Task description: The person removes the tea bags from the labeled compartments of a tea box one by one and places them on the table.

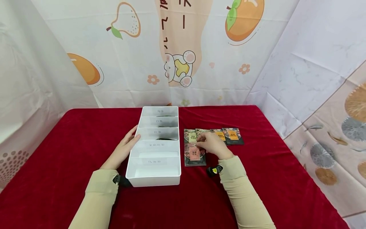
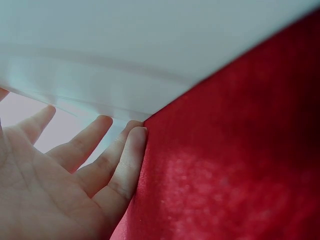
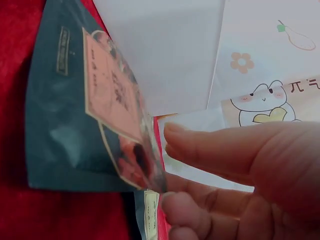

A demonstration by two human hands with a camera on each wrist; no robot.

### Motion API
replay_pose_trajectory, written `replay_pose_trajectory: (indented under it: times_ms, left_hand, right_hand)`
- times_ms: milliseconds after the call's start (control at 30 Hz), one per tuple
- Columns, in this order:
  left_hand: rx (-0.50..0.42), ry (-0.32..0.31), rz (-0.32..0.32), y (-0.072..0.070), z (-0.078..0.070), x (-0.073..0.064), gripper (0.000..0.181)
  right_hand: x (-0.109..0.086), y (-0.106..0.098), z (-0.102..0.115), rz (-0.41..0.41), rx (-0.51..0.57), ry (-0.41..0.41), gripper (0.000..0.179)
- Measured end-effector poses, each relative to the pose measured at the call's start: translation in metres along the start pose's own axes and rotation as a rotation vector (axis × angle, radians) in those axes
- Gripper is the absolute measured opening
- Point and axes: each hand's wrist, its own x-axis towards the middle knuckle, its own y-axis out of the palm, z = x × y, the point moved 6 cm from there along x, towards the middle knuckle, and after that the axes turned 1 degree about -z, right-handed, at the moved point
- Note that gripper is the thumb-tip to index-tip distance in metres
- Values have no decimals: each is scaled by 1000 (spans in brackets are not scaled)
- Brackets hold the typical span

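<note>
A white divided box [image 1: 152,182] stands left of the packets, with printed labels on its dividers. My left hand [image 1: 125,148] is at its left side; in the left wrist view the fingers [image 2: 132,155] are extended against the white wall. Right of the box, my right hand [image 1: 213,144] pinches the upper edge of a dark food packet [image 1: 195,156] with a pink label. In the right wrist view this packet [image 3: 65,125] looks tilted, its edge at the thumb and fingertips; the exact contact is partly hidden.
Behind the right hand lie several similar packets, including a green-labelled one [image 1: 190,136] and an orange-labelled one [image 1: 233,136]. Thin packet edges show in the box's far compartments. A red cloth [image 1: 257,190] covers the table, and a printed curtain [image 1: 114,79] hangs behind.
</note>
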Motion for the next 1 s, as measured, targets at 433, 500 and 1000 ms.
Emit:
replay_pose_trajectory:
  times_ms: [433,500,1000]
  left_hand:
    - [-8,5,3,0,0,0,64]
    - [-7,6,4,1,0,0,64]
    - [0,2,6,1,-1,-1,64]
  right_hand:
    - [-5,-9,15,-54,59,-55,23]
    - [-7,-11,20,-78,93,-77,24]
    - [-14,-8,49,-189,260,-203,20]
